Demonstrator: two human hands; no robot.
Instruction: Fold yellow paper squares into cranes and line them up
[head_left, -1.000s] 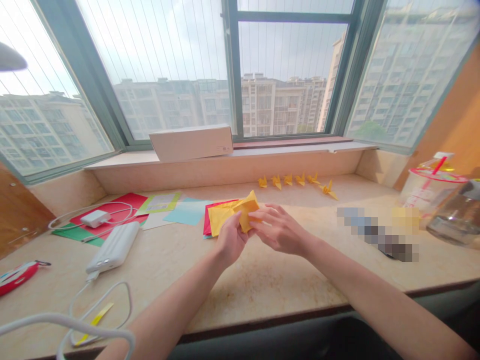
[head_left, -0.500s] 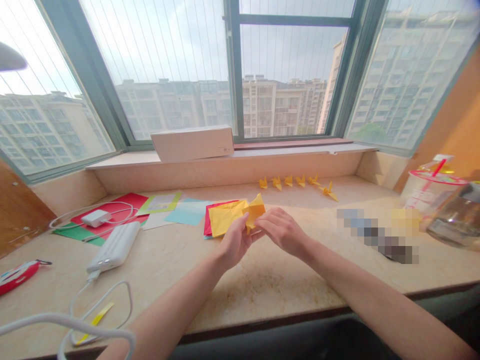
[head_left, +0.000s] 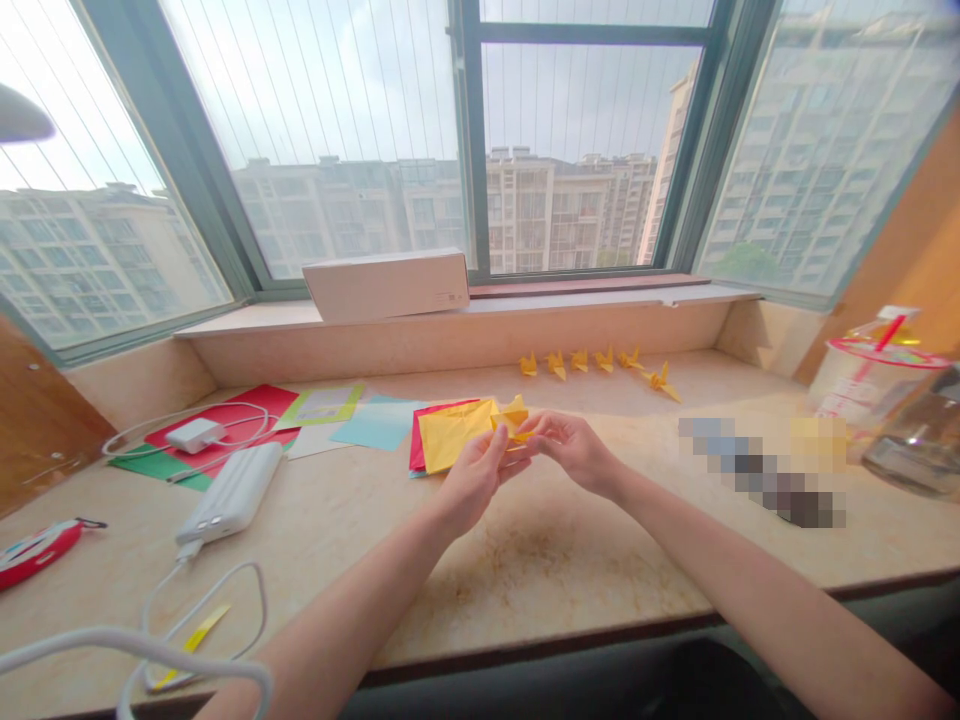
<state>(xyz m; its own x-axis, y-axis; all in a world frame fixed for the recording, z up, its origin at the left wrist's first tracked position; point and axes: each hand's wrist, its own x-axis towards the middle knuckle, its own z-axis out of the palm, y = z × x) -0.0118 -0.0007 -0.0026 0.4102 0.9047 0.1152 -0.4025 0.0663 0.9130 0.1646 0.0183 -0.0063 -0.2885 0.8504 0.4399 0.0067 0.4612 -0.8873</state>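
A partly folded piece of yellow origami paper (head_left: 513, 413) is held between both hands above the counter. My left hand (head_left: 484, 465) is closed on its lower left side, thumb on top. From the right, the fingertips of my right hand (head_left: 566, 447) pinch its edge; the exact fold under them is hidden. Just behind my left hand lies a stack of paper with a yellow sheet (head_left: 450, 432) on top and a red sheet (head_left: 417, 452) beneath. Several folded yellow paper cranes (head_left: 580, 361) stand in a row at the back of the counter.
Coloured sheets (head_left: 382, 422), a white charger (head_left: 196, 434) and a power bank (head_left: 232, 492) with cables lie at left, near a red-and-white object (head_left: 41, 553). A white box (head_left: 386, 285) rests on the sill. A cup with a straw (head_left: 862, 375) and a glass vessel (head_left: 915, 450) stand at right.
The raised yellow flap has come down and the paper in my hands looks more compact. My right hand's fingers have shifted from lying over the paper to pinching its right edge.
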